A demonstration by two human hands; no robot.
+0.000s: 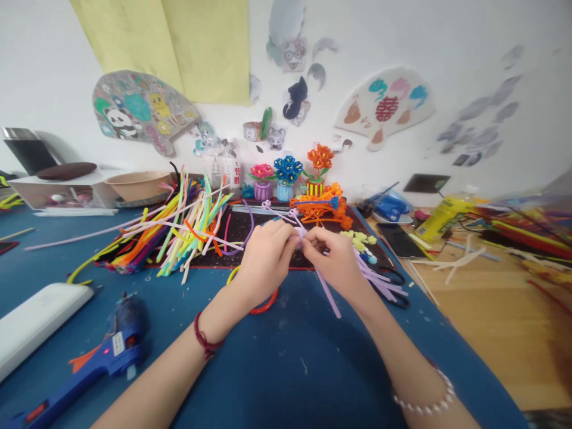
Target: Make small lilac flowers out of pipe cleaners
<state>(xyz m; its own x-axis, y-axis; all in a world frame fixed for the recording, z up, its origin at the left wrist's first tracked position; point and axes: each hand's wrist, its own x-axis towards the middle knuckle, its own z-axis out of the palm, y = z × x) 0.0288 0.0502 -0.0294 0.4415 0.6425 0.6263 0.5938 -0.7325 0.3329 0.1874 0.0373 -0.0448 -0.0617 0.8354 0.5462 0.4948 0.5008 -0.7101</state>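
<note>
A lavender pipe cleaner [329,293] is pinched between my two hands, its long tail slanting down to the right. My left hand [269,257] has thumb and fingers closed on its upper part. My right hand [333,256] is closed on the same piece just beside, the fingertips nearly touching. The part at the fingertips is mostly hidden. Just beyond are small curled lavender pipe-cleaner shapes [267,205] on stems. Several straight lavender pipe cleaners [384,280] lie right of my right hand, over black-handled scissors [400,301].
Left lie a multicoloured pipe-cleaner bundle [196,223], a blue glue gun [120,348] and a white device [42,319]. Behind stand potted pink [262,182], blue [286,177] and orange [318,170] pipe-cleaner flowers. Right are a phone [399,240] and a yellow bottle [444,215].
</note>
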